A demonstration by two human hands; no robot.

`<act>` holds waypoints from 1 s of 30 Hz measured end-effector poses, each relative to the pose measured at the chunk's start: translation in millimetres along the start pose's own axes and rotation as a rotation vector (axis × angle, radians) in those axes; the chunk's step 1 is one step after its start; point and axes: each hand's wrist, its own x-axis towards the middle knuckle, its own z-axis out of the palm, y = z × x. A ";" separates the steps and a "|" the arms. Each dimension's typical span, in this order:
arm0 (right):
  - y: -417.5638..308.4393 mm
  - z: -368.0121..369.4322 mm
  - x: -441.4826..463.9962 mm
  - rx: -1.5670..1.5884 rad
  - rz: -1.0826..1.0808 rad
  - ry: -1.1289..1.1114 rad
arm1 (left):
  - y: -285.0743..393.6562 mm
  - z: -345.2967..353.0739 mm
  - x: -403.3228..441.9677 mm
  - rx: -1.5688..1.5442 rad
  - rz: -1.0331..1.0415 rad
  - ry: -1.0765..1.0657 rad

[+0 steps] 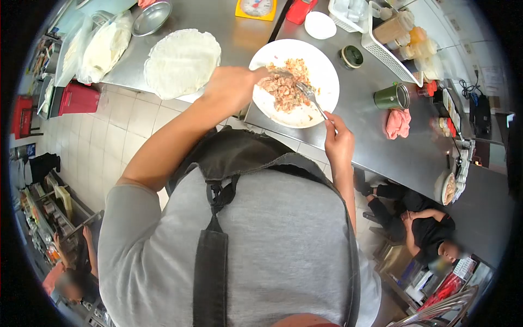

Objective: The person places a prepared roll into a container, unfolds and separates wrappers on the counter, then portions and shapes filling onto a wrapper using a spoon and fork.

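Note:
A large white bowl [330,65] holds a chopped, pinkish-brown filling [286,92]. My right hand [339,139] is closed around the handle of a metal fork [311,98], whose head rests in the filling. At the bowl's left rim, my left hand [233,90] is closed and somewhat blurred. A metal utensil seems to run from it into the filling, but its kind is unclear. Left of the bowl lies a round stack of pale, thin wrapper sheets [182,61], partly behind my left hand.
A yellow scale [256,7] and a small white dish [320,25] stand behind the bowl. To the right are a green canister [391,97], its lid [351,56], a pink cloth [398,123] and a bottle basket [389,57]. One person [419,223] sits at right; another [76,278] is lower left.

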 end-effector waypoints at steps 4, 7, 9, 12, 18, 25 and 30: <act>3.6 12.0 6.9 -0.151 0.068 -0.048 | -1.3 34.2 -12.2 0.055 -0.054 0.018; -1.1 16.5 14.9 -0.196 0.066 -0.156 | -6.0 46.7 -13.0 0.066 -0.050 0.020; 5.3 19.5 9.7 -0.214 0.101 -0.100 | -10.4 54.5 -16.8 -0.036 -0.059 0.083; 17.9 12.5 5.3 -0.181 0.131 -0.037 | -13.8 53.4 -29.3 -0.169 -0.039 0.192; 73.9 -27.9 32.7 0.271 0.184 0.462 | -17.9 38.8 -45.2 -0.208 0.036 0.206; 207.8 -27.2 124.6 0.284 -0.089 0.945 | -83.0 4.1 -102.2 0.010 -0.229 0.369; 266.8 -15.4 154.1 0.288 0.047 0.921 | -154.4 27.4 -238.5 0.214 -0.765 0.302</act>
